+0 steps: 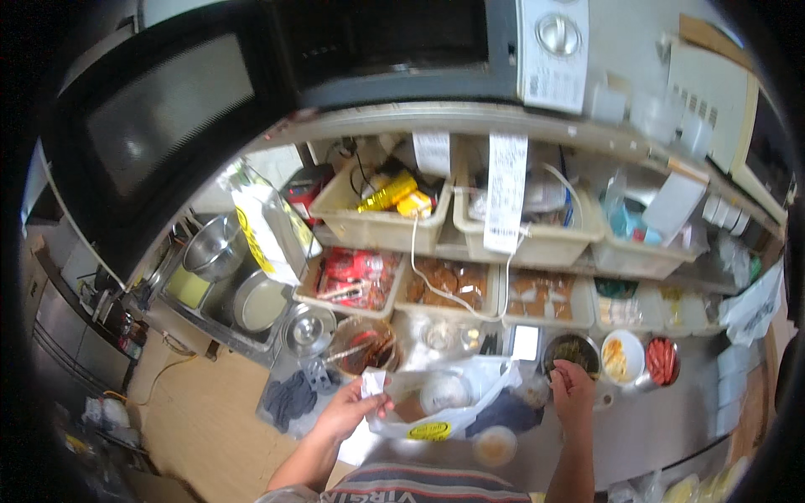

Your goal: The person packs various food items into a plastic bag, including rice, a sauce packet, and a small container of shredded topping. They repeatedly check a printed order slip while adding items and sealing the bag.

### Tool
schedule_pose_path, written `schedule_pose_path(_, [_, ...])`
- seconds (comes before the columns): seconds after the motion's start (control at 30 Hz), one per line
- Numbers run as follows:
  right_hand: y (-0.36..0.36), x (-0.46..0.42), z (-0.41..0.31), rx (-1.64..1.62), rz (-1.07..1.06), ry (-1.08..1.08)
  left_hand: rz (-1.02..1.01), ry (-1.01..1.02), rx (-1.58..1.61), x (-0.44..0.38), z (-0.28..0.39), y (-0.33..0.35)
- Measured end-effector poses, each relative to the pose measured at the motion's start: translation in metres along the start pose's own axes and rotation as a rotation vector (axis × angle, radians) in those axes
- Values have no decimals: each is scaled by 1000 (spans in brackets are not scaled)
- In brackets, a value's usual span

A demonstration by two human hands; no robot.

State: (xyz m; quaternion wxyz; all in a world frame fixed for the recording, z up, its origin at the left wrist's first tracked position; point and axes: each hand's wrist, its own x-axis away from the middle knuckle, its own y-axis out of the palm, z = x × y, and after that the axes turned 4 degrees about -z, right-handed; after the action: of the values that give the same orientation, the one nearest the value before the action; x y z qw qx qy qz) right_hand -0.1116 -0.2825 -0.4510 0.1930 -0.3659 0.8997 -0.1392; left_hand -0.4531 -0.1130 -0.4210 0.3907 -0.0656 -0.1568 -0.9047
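My left hand [352, 405] grips the left side of a white plastic carrier bag [412, 431] with yellow print. A small white piece [373, 382], paper or the bag's handle, sticks up from its fingers. Inside the spread bag are a round, whitish lidded container [445, 395] and something brown [409, 409]. My right hand [572, 386] is at the front edge of a bowl of dark green food [573, 352], its fingers curled together. Whether it holds anything cannot be made out. A dark cloth [506, 415] and a small tub with pale orange contents [495, 445] lie between the hands.
An open microwave [390, 50] sits on the shelf above, its door swung left. Bins [377, 229] and food trays [453, 289] line the back. Right of the green food stand a white bowl [622, 356] and red sticks [662, 361]. A sink [220, 317] is at left.
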Motion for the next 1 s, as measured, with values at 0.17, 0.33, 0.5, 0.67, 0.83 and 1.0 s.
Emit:
schedule_pose_path(0.17, [4, -69, -94, 211, 136, -520, 69, 5, 55, 8, -2, -8])
schedule_pose_path(0.33, [-21, -75, -114, 171, 243, -446, 78, -22, -103, 21, 10, -3])
schedule_pose_path(0.5, [-38, -43, -102, 190, 263, -351, 194, 107, -491, 0, -21, -63])
schedule_pose_path(0.67, [25, 12, -106, 11, -145, -334, 423, 254, -541, 48, -7, -49])
schedule_pose_path(0.83, [73, 75, -126, -202, -603, -448, 513, 373, -553, 76, -49, -12])
schedule_pose_path(1.0, [147, 127, -167, -306, -1307, -486, 839, 165, -376, 228, -98, -8])
